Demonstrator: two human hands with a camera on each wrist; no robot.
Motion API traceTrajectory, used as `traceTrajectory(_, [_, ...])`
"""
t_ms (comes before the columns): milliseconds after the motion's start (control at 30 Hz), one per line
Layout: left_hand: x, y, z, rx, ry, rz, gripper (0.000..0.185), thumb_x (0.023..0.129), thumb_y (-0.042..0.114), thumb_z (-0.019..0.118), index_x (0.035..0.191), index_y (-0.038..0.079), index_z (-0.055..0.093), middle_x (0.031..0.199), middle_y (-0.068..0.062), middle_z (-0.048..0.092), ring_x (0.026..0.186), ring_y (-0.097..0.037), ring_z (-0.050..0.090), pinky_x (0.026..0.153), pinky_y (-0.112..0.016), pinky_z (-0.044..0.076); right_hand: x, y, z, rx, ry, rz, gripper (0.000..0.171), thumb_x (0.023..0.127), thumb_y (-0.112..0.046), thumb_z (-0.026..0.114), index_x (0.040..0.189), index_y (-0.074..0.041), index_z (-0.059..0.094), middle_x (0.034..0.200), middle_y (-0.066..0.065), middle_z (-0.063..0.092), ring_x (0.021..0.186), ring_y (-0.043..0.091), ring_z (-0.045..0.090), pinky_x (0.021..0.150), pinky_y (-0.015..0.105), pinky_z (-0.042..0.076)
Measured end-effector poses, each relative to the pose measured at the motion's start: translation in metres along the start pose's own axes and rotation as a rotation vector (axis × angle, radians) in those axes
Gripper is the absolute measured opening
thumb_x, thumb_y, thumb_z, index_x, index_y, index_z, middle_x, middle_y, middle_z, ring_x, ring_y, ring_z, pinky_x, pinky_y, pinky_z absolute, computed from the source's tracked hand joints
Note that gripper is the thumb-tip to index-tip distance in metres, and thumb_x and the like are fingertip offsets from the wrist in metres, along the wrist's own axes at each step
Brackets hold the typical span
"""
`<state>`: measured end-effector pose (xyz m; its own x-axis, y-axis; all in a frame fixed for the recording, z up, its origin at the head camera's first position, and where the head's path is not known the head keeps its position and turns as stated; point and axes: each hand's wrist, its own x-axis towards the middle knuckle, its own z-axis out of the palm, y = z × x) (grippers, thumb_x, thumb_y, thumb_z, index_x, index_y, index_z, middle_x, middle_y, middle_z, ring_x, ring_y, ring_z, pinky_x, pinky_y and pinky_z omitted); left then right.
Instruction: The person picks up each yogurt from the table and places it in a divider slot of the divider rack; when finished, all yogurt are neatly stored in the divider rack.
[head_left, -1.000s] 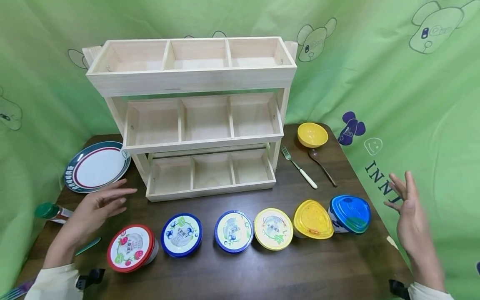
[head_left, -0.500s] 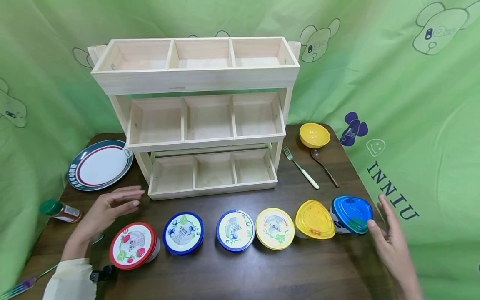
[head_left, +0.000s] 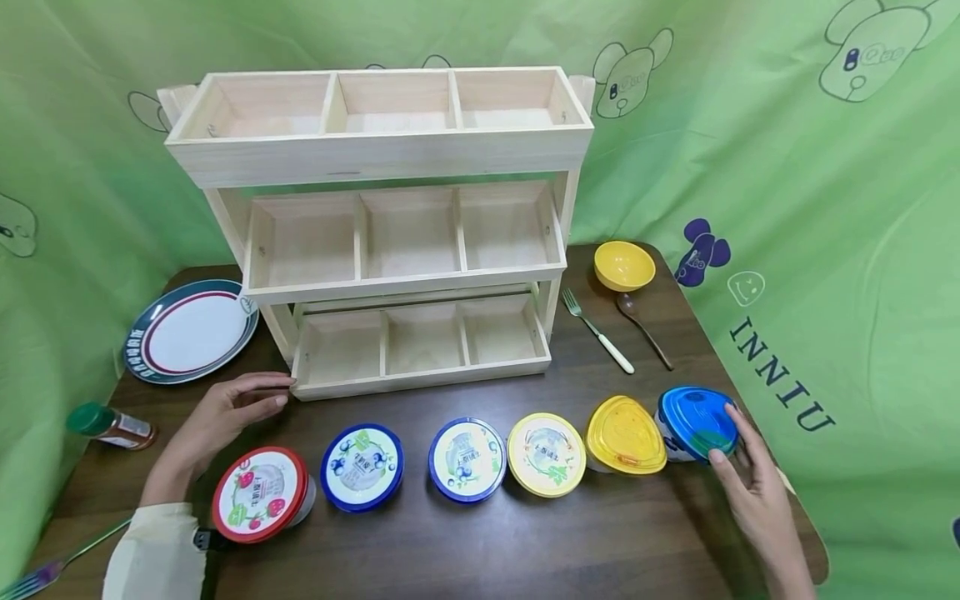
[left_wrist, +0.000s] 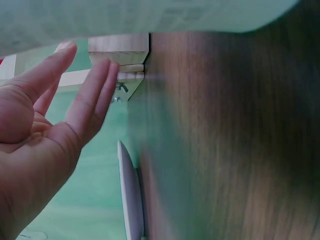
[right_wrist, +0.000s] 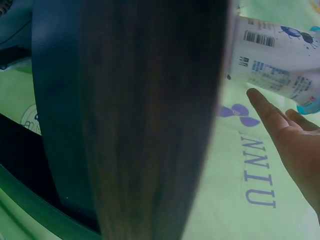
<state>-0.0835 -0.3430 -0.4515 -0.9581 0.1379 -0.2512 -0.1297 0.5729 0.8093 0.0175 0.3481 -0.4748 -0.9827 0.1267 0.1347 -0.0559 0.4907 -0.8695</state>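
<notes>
At the right end of a row of lidded tubs stands a tub with a blue lid [head_left: 697,421]; its white printed side [right_wrist: 280,62] shows in the right wrist view. My right hand [head_left: 757,492] is at its right edge, fingers extended, thumb tip by the lid; whether they touch is hard to tell. My left hand [head_left: 225,421] hovers by the lower left corner of the wooden shelf [head_left: 420,383], fingers loosely extended and holding nothing. Between the hands are tubs with a red lid [head_left: 258,496], blue-rimmed lids [head_left: 362,468], a pale yellow lid [head_left: 547,455] and a yellow lid [head_left: 626,435].
The shelf has three tiers of divided trays. Left of it lie a plate [head_left: 191,332], a spice jar [head_left: 112,425] and a purple-green fork [head_left: 52,571]. On its right are a white-handled fork [head_left: 600,333], a brown spoon [head_left: 645,332] and a yellow bowl [head_left: 624,266].
My right hand has come in from the far right, down and leftward to the blue-lidded tub. My left hand has shifted slightly right, towards the shelf's corner. The tubs stay put.
</notes>
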Motion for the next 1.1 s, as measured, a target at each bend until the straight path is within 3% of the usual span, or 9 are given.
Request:
traceTrajectory(100, [0.001, -0.002, 0.003, -0.023, -0.004, -0.018, 0.047, 0.110, 0.024, 0.068, 0.150, 0.000, 0.062, 0.156, -0.030, 0.052, 0.144, -0.052, 0.044, 0.108, -0.077, 0.040, 0.001, 0.000, 0.003, -0.014, 0.005, 0.015, 0.073, 0.112, 0.000, 0.055, 0.175, -0.021, 0.025, 0.179, 0.009, 0.017, 0.153, 0.005, 0.031, 0.103, 0.006, 0.038])
traceTrajectory(233, [0.004, -0.005, 0.006, -0.031, -0.005, -0.019, 0.045, 0.110, 0.021, 0.068, 0.148, -0.001, 0.063, 0.154, -0.030, 0.053, 0.143, -0.050, 0.045, 0.108, -0.075, 0.041, 0.002, 0.000, 0.008, -0.038, 0.030, 0.025, 0.076, 0.109, 0.001, 0.060, 0.174, -0.020, 0.026, 0.176, 0.015, 0.023, 0.142, -0.001, 0.041, 0.097, 0.004, 0.040])
traceTrajectory(467, [0.010, -0.007, 0.012, -0.065, -0.011, -0.056, 0.044, 0.111, 0.023, 0.067, 0.146, -0.001, 0.064, 0.154, -0.030, 0.054, 0.142, -0.047, 0.044, 0.106, -0.069, 0.041, 0.004, 0.000, 0.016, 0.028, 0.064, 0.077, 0.073, 0.110, 0.000, 0.059, 0.172, -0.020, 0.027, 0.170, 0.029, 0.025, 0.137, -0.002, 0.043, 0.097, 0.004, 0.041])
traceTrajectory(633, [0.013, -0.006, 0.016, -0.085, 0.008, -0.066, 0.043, 0.111, 0.025, 0.066, 0.145, -0.001, 0.065, 0.153, -0.027, 0.056, 0.139, -0.039, 0.046, 0.103, -0.054, 0.044, 0.003, -0.001, 0.021, 0.111, 0.119, 0.065, 0.065, 0.109, 0.006, 0.057, 0.167, -0.012, 0.034, 0.155, 0.006, 0.040, 0.128, 0.001, 0.047, 0.096, 0.004, 0.041])
traceTrajectory(767, [0.014, -0.007, 0.017, -0.094, 0.011, -0.067, 0.044, 0.112, 0.027, 0.065, 0.146, 0.000, 0.065, 0.156, -0.027, 0.054, 0.140, -0.041, 0.046, 0.105, -0.058, 0.044, 0.003, -0.002, 0.023, 0.149, 0.143, 0.046, 0.059, 0.107, 0.009, 0.057, 0.161, -0.007, 0.041, 0.146, -0.011, 0.042, 0.124, 0.002, 0.050, 0.096, 0.005, 0.042])
traceTrajectory(1100, [0.013, -0.009, 0.017, -0.116, 0.012, -0.097, 0.046, 0.113, 0.029, 0.063, 0.148, 0.000, 0.063, 0.159, -0.030, 0.049, 0.146, -0.049, 0.039, 0.110, -0.074, 0.037, 0.004, -0.002, 0.022, 0.141, 0.163, 0.068, 0.056, 0.106, 0.010, 0.060, 0.158, -0.006, 0.045, 0.145, -0.009, 0.043, 0.124, 0.003, 0.050, 0.095, 0.004, 0.044])
